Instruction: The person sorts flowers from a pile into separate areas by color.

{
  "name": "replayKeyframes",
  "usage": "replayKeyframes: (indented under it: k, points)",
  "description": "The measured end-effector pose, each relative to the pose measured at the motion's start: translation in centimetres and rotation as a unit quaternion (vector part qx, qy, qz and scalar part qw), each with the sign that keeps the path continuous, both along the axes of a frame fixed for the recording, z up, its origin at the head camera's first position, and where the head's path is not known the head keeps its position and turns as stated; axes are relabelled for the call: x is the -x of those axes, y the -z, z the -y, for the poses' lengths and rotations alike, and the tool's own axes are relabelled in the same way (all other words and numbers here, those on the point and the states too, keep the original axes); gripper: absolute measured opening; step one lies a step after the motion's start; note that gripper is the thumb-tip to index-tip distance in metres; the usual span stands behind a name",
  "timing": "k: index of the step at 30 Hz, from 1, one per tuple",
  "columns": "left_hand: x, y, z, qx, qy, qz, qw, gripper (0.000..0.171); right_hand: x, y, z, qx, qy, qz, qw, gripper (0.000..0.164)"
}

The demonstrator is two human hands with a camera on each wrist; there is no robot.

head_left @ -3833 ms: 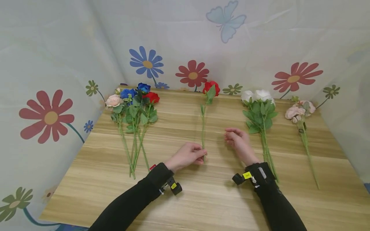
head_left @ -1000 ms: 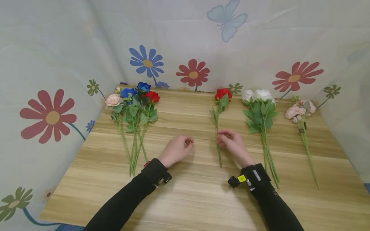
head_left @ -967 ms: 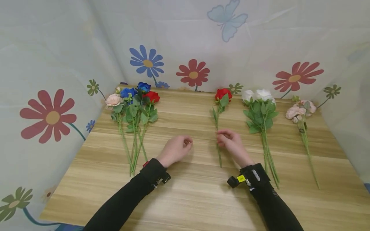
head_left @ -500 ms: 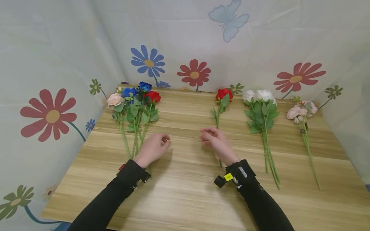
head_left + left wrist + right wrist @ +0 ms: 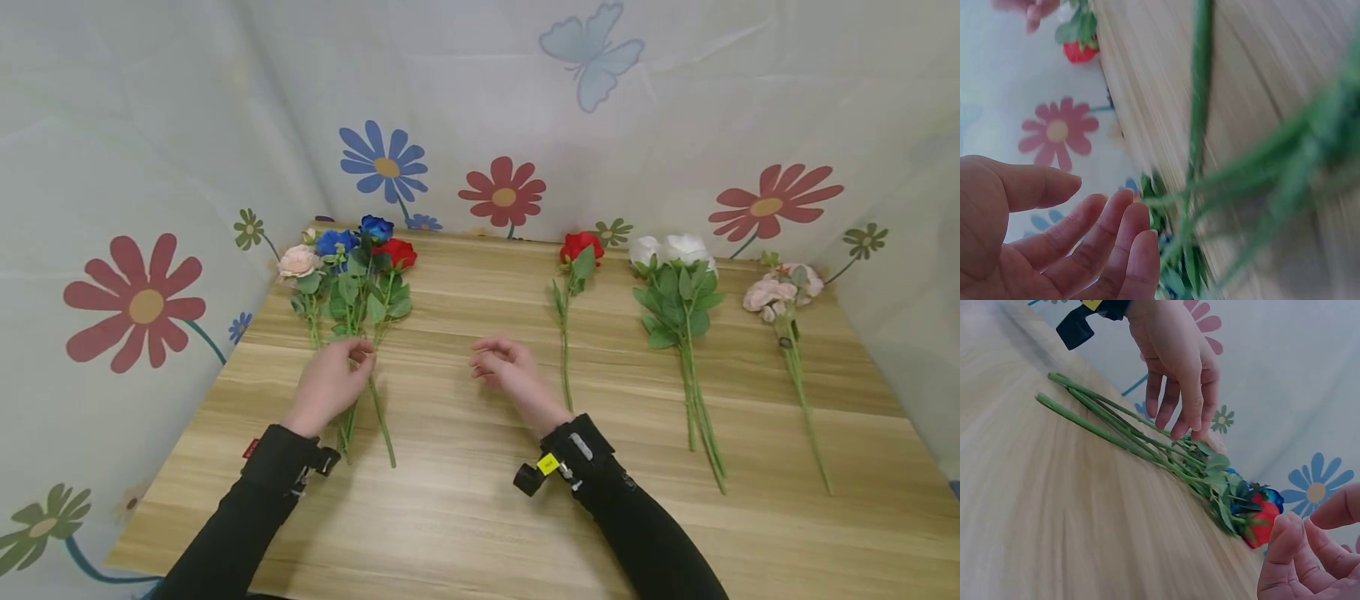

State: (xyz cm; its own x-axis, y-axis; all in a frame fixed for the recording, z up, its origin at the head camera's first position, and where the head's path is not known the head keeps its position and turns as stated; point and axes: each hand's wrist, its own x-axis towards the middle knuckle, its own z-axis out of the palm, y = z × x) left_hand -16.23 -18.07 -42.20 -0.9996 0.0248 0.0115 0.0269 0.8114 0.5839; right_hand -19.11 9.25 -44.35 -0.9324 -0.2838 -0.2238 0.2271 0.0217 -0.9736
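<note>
Left hand [image 5: 330, 382] held with relaxed fingers over mixed flowers [image 5: 348, 287] at left, right hand [image 5: 517, 379] held likewise at centre, red rose [image 5: 581, 248] laid on counter [image 5: 450, 508] right of centre

Booth-like indoor nook, flower-printed cloth [image 5: 457, 83] behind and beside a wood-grain table [image 5: 442, 525]

Both arms stretch forward in black sleeves, left forearm [image 5: 225, 512] and right forearm [image 5: 645, 525] slanting inward! Left hand [image 5: 332, 382] has its fingers [image 5: 1141, 265] loosely bent, thumb apart from them; right hand [image 5: 519, 382], well apart, hangs relaxed, thumb close to its curved fingertips.
</note>
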Motion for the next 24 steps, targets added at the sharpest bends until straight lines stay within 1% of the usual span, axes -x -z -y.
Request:
replayKeyframes:
  k: [2,5,9,13,15,21,24]
  points:
    - [-0.1,-0.1,0.9,0.004,-0.011,-0.004,0.9999,0.030,-0.1,0.2,0.5,0.008,-0.003,0.006,1.000,0.035]
    - [-0.2,-0.1,2.0,0.010,-0.027,0.001,0.9996,0.031,-0.3,0.5,1.2,0.023,0.000,0.013,1.000,0.034]
    - [-0.5,-0.2,3.3,0.026,-0.050,0.033,0.9978,0.033,-0.5,0.9,2.1,0.041,0.012,0.020,0.999,0.034]
    - [-0.7,-0.1,4.4,0.046,-0.067,0.055,0.9951,0.034,-0.8,1.3,2.9,0.059,0.017,0.028,0.998,0.033]
    - [-0.7,0.1,4.8,0.056,-0.069,0.064,0.9939,0.035,-0.9,1.4,3.3,0.067,0.012,0.032,0.997,0.033]
    - [-0.7,1.0,5.4,0.071,-0.057,0.120,0.9886,0.041,-1.3,1.3,3.8,0.067,-0.002,0.032,0.997,0.034]
    - [-0.6,1.2,5.5,0.076,-0.052,0.126,0.9877,0.037,-1.4,1.2,3.9,0.064,-0.004,0.036,0.997,0.034]
